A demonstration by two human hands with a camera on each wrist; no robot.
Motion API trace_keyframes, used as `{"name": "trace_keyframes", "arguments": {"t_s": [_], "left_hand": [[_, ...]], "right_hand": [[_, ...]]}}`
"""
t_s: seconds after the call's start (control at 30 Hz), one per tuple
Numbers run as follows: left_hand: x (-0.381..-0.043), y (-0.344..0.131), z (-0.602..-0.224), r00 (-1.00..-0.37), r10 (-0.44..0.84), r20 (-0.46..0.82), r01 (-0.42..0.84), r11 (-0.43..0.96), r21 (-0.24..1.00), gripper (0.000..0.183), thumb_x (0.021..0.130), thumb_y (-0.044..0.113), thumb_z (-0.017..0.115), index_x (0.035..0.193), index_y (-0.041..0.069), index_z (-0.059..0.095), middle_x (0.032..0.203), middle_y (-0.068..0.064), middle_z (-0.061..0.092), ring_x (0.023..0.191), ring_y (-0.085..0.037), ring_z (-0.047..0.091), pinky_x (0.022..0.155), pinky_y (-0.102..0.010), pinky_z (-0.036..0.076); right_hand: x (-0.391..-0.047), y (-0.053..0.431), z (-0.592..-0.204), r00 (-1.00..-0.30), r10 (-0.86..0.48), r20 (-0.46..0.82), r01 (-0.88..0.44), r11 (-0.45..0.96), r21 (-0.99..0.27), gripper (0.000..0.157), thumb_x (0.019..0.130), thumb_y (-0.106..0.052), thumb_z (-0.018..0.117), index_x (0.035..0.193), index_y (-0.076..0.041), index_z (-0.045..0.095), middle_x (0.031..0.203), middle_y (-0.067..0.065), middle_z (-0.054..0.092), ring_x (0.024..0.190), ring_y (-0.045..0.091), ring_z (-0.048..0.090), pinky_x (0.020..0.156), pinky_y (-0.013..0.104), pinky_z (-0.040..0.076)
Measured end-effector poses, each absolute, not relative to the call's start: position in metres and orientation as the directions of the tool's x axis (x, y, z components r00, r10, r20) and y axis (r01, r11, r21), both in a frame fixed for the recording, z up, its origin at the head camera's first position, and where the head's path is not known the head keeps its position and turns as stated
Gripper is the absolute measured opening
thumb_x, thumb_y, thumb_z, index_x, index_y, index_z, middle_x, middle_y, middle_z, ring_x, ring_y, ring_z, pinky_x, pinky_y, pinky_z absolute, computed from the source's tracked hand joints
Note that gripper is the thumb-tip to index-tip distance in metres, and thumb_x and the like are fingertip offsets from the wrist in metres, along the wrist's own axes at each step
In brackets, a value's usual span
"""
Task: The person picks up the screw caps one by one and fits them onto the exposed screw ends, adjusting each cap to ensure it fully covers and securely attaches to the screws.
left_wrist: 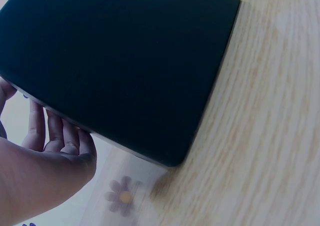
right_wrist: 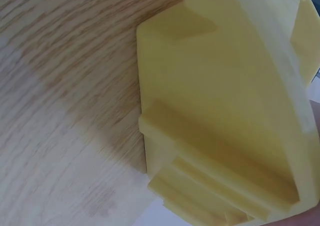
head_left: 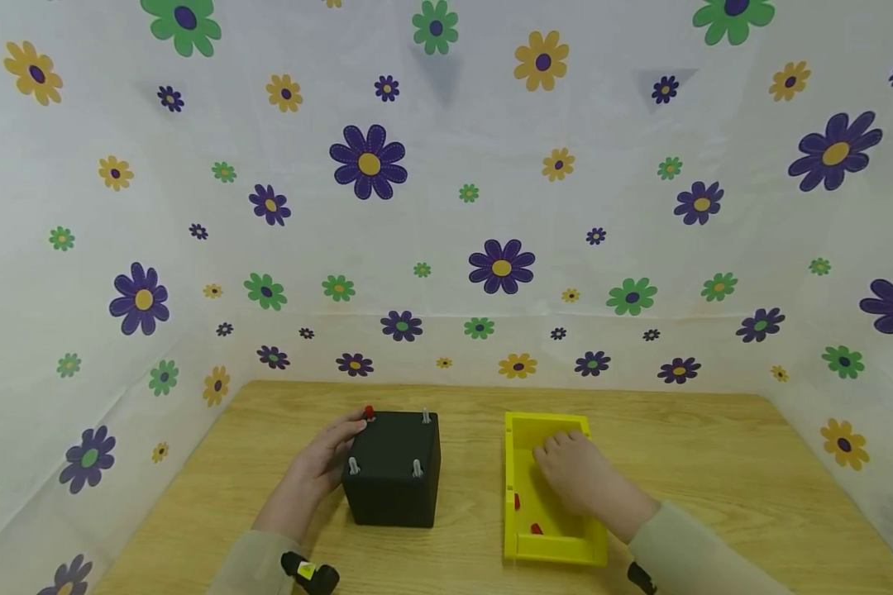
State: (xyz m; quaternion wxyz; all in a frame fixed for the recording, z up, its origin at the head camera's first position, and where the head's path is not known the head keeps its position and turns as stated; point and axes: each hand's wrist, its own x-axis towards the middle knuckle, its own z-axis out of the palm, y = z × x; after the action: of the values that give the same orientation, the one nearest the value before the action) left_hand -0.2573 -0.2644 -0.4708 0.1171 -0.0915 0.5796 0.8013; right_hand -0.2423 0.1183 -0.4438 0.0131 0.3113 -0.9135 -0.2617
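A black box [head_left: 395, 448] stands on the table, with metal bolts [head_left: 417, 468] sticking up near its top corners. On the back left bolt sits a small red cap [head_left: 370, 411]. My left hand [head_left: 322, 462] rests against the box's left side, fingertips close to the red cap. In the left wrist view, its loosely bent fingers [left_wrist: 56, 136] lie along the side of the box. My right hand [head_left: 576, 473] reaches into a yellow bin [head_left: 556, 547], fingers pointing down. Its fingertips are hidden, so I cannot tell whether they hold anything.
Small red pieces [head_left: 537, 529] lie in the near part of the bin. The wooden table [head_left: 470, 496] runs between box and bin. A flower-patterned sheet [head_left: 446, 330] hangs behind and on both sides.
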Motion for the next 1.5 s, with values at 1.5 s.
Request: {"name": "trace_keyframes", "arguments": {"t_s": [1.5], "left_hand": [[-0.2569, -0.2653, -0.4703, -0.956, 0.114, -0.271, -0.293, -0.297, 0.909, 0.02, 0.105, 0.016, 0.057, 0.115, 0.031, 0.067, 0.105, 0.014, 0.072, 0.1, -0.004, 0.069, 0.091, -0.022, 0.058]], "right_hand": [[-0.2447, 0.1156, -0.4482, -0.824, -0.559, -0.094, -0.557, 0.766, 0.321, 0.013, 0.087, -0.015, 0.088, 0.095, -0.014, 0.077, 0.085, 0.002, 0.074, 0.072, 0.017, 0.049, 0.084, 0.029, 0.052]]}}
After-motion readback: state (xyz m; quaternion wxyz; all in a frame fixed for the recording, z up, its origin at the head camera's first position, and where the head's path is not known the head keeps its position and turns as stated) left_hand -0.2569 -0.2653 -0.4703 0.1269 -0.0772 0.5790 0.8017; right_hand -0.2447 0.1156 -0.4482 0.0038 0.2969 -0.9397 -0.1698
